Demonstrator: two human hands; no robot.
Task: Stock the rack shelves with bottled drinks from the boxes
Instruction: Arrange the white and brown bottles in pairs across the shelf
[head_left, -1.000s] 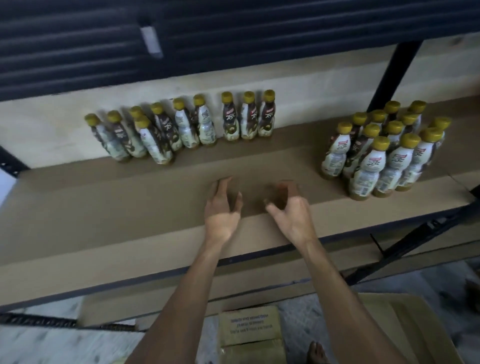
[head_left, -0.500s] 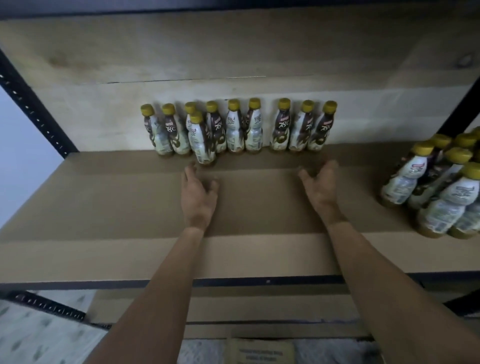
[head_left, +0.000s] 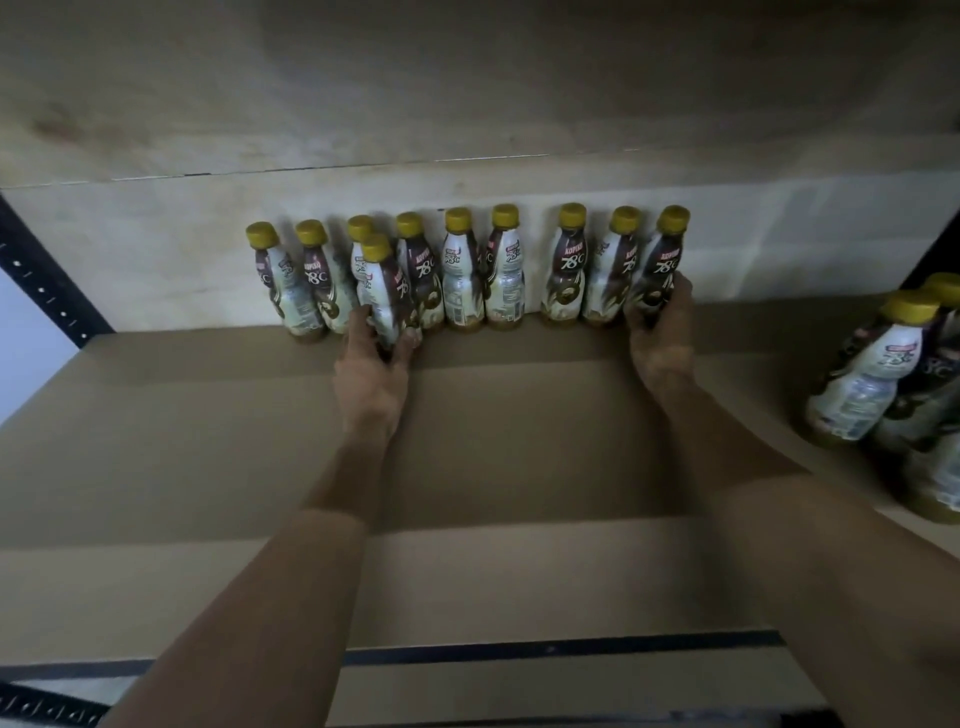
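Separately, left grip (head_left: 371, 374) clasps bottle (head_left: 385, 293), right grip (head_left: 662, 353) another (head_left: 661, 267)

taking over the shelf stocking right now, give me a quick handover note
Left hand grips the front bottle, which stands just ahead of the back row.
Right hand grips the end bottle at the row's right.
Done: nine bottles along the back wall, with a gap after the sixth from the left; a cluster stands at the shelf right edge.
Left: probably line up the front bottle, close the gap, fill the rest. Boxes are out of view.
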